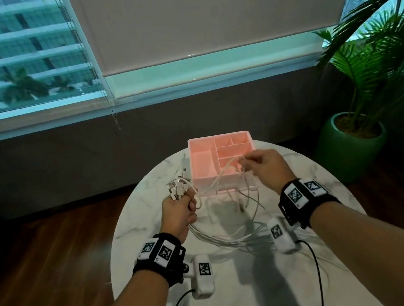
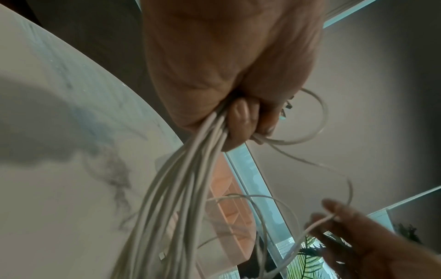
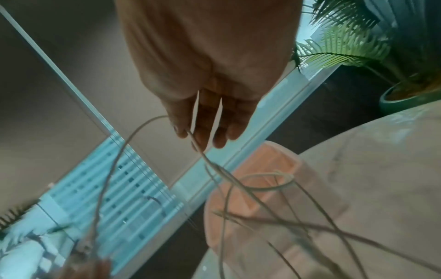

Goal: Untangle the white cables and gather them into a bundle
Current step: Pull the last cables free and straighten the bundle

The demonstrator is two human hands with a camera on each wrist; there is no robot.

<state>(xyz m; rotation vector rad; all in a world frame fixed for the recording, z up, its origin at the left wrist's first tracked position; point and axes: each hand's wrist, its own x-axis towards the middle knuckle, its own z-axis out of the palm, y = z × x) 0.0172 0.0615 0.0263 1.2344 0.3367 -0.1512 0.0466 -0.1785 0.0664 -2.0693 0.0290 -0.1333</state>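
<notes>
A round white marble table (image 1: pixel 155 237) is seen from above, with a window and a lowered blind beyond its far edge. At the far side of the table stands a pink organizer box (image 1: pixel 205 178), divided into one long compartment on the left and several smaller ones on the right; no contents can be made out in the compartments, though a loop of cable is raised in front of the near right one. The white cables (image 1: pixel 233 239) are gathered at one end in the left hand (image 1: pixel 181 214), whose fingers are curled tightly round the strands, with the plug ends (image 1: pixel 178 187) fanning out above the fist (just left of the box). From the fist the strands sag down in a loose arc across the near part of the table, toward the right. A single thin strand is lifted by the right hand (image 1: pixel 265 167), pinched between thumb and fingertips (image 3: pixel 181 132) while the other fingers stay loosely extended, in front of the box's near right corner. A potted palm (image 1: pixel 361 114) stands on the wooden floor at the far right.
</notes>
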